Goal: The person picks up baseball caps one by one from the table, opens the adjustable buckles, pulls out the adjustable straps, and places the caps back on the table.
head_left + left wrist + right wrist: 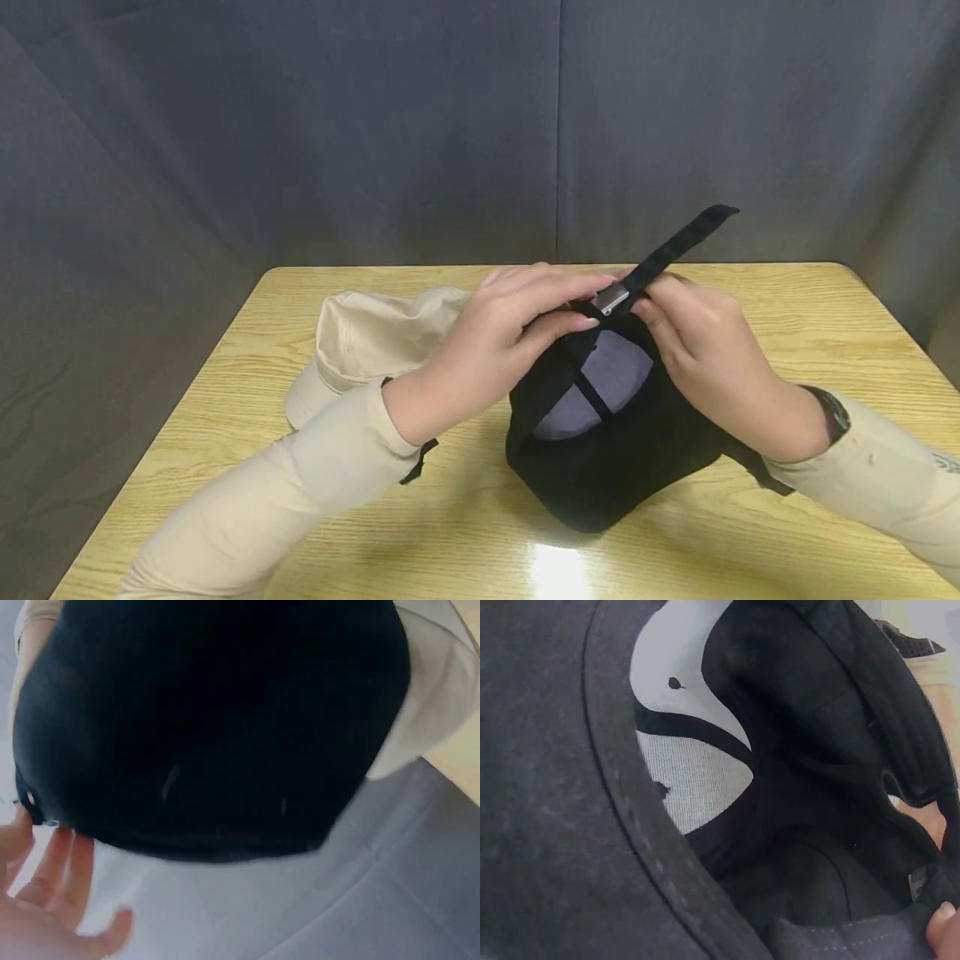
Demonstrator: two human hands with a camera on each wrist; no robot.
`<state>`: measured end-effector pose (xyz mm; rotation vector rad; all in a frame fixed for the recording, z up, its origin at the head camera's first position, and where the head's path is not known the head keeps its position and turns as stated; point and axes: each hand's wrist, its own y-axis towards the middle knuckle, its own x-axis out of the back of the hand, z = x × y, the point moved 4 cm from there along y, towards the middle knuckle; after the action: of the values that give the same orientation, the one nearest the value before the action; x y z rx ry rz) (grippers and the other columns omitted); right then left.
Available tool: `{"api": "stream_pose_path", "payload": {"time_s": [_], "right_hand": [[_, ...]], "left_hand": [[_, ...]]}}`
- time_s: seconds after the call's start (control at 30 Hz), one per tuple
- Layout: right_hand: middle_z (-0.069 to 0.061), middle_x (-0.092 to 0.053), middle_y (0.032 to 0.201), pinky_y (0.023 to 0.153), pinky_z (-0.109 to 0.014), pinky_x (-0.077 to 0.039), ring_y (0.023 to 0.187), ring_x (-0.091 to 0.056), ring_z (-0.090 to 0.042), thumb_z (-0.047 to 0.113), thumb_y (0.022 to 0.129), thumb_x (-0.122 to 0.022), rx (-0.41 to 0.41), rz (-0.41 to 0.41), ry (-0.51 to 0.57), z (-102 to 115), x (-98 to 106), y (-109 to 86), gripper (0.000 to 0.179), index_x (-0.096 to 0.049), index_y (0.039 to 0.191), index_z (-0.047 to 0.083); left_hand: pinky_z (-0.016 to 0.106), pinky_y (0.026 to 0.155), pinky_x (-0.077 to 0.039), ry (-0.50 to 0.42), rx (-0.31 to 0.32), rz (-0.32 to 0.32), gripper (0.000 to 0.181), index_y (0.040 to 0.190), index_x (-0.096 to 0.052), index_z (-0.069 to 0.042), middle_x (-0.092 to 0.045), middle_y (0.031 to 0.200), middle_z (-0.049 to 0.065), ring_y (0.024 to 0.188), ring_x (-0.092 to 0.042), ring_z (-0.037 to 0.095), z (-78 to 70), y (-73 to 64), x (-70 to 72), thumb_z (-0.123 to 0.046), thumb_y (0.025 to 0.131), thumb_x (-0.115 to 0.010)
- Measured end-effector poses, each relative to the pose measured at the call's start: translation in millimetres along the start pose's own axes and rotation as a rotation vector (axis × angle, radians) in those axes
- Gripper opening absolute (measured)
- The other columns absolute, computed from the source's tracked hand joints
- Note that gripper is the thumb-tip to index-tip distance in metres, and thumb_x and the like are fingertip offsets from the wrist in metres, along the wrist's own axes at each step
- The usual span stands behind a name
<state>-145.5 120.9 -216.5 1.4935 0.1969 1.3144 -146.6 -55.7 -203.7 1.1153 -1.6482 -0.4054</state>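
A black baseball cap (600, 483) is held with its opening and pale inner panels (618, 375) toward the head camera. At its back edge sits a metal buckle (612, 298), and a loose black strap end (686, 240) sticks up from it to the right. My left hand (480, 354) pinches the band beside the buckle between thumb and fingers. On the buckle's other side, my right hand (712, 358) grips the strap and band; its fingertips are partly hidden. The cap's inside and stitched band (847, 934) fill much of the right wrist view.
A beige cap (382, 333) lies on the wooden table (225, 433) to the left, partly behind my left hand. Dark grey cloth (420, 133) hangs behind the table.
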Motion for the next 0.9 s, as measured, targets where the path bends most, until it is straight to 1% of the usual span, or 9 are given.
{"api": "stream_pose_path", "payload": {"time_s": [0.1,0.13,0.2,0.3,0.37,0.5,0.6,0.8,0.9], "right_hand": [[-0.011,-0.064,0.08,0.063,-0.034,-0.042,0.068,-0.055,-0.022,0.042,0.098,-0.037,0.026,0.014,0.012,0,0,0.3,0.053,-0.063,0.1,-0.004],[-0.01,-0.064,0.08,0.063,-0.034,-0.042,0.068,-0.056,-0.022,0.043,0.098,-0.037,0.035,0.019,0.016,1,-1,0.3,0.053,-0.063,0.099,-0.003],[-0.011,-0.066,0.083,0.065,-0.034,-0.044,0.071,-0.059,-0.023,0.043,0.097,-0.037,0.047,0.031,0.027,1,-1,0.0,0.053,-0.064,0.1,-0.002],[-0.011,-0.068,0.087,0.066,-0.036,-0.047,0.074,-0.062,-0.023,0.042,0.097,-0.037,0.073,0.048,0.043,3,-3,-0.9,0.052,-0.064,0.1,-0.002],[-0.012,-0.069,0.088,0.065,-0.037,-0.049,0.074,-0.063,-0.024,0.041,0.097,-0.037,0.087,0.053,0.049,5,-4,-2.0,0.051,-0.065,0.099,-0.002],[-0.013,-0.068,0.087,0.062,-0.041,-0.051,0.073,-0.062,-0.023,0.041,0.098,-0.037,0.094,0.062,0.043,8,-5,-3.5,0.051,-0.064,0.097,-0.002],[-0.012,-0.067,0.087,0.063,-0.04,-0.051,0.073,-0.061,-0.022,0.042,0.098,-0.036,0.096,0.063,0.038,10,-4,-3.8,0.051,-0.064,0.095,-0.001],[-0.004,-0.06,0.082,0.063,-0.028,-0.046,0.071,-0.054,-0.015,0.04,0.098,-0.037,0.133,0.061,0.047,13,-5,-3.6,0.045,-0.06,0.088,0.003],[-0.003,-0.059,0.081,0.062,-0.025,-0.045,0.07,-0.052,-0.014,0.039,0.099,-0.038,0.15,0.056,0.049,14,-5,-3.6,0.044,-0.059,0.088,0.003]], "left_hand": [[0.021,0.093,-0.043,0.003,-0.093,0.039,0.032,0.117,-0.067,0.002,-0.069,0.11,0.008,0.101,-0.062,0.01,1.4,2.0,0.9,-0.006,0.086,-0.071],[0.02,0.092,-0.044,-0.002,-0.116,0.056,0.033,0.117,-0.066,0.003,-0.069,0.108,0.009,0.101,-0.062,0.01,2.3,2.5,1.1,-0.005,0.086,-0.072],[0.019,0.089,-0.045,-0.032,-0.139,0.095,0.033,0.116,-0.065,0.004,-0.068,0.105,0.008,0.097,-0.061,0.01,4.3,3.4,2.0,-0.005,0.085,-0.072],[0.019,0.085,-0.046,-0.085,-0.117,0.173,0.031,0.113,-0.065,0.002,-0.066,0.101,0.005,0.093,-0.058,0.007,9.1,4.7,2.3,-0.007,0.084,-0.073],[0.019,0.083,-0.047,-0.097,-0.115,0.215,0.03,0.11,-0.064,0.0,-0.064,0.098,0.003,0.09,-0.056,0.006,10.5,6.1,3.0,-0.009,0.083,-0.075],[0.018,0.081,-0.045,-0.047,-0.137,0.274,0.03,0.105,-0.062,-0.004,-0.062,0.095,0.001,0.088,-0.055,0.006,11.0,8.7,3.1,-0.016,0.081,-0.077],[0.018,0.079,-0.044,-0.003,-0.128,0.321,0.031,0.103,-0.062,-0.006,-0.06,0.093,-0.001,0.086,-0.053,0.006,10.2,11.7,2.7,-0.021,0.08,-0.077],[0.019,0.071,-0.042,0.048,-0.088,0.417,0.028,0.095,-0.058,-0.01,-0.052,0.081,-0.004,0.076,-0.049,0.004,7.2,16.9,2.2,-0.026,0.08,-0.076],[0.019,0.068,-0.041,0.08,-0.095,0.432,0.029,0.09,-0.056,-0.011,-0.049,0.078,-0.004,0.073,-0.048,0.004,7.0,17.0,0.8,-0.028,0.079,-0.076]]}}
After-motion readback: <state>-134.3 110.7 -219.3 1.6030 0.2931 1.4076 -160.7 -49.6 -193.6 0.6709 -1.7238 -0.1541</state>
